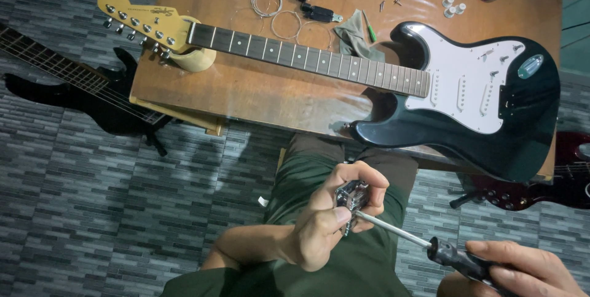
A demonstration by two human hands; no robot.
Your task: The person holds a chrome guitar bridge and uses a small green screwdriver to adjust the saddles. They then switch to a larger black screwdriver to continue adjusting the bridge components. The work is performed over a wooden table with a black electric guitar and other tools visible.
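From the head camera, the left hand (pixel 322 220) pinches a small metal guitar part (pixel 351 197) over the lap, fingers curled around it, while the right hand (pixel 522 269) grips a screwdriver (pixel 424 245) whose tip meets it; the black guitar (pixel 467 100) lies stringless on the wooden worktop (pixel 258 88), so refitting looks undone, amid coiled strings (pixel 265 2), above grey patterned floor (pixel 74 192)

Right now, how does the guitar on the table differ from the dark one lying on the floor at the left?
The table guitar lies on the wooden table; the floor guitar rests on grey floor. The table guitar has a white pickguard and shows no strings; the floor guitar looks all dark and is strung. The table guitar's pale headstock shows; the floor guitar's is out of frame. Both have black bodies.
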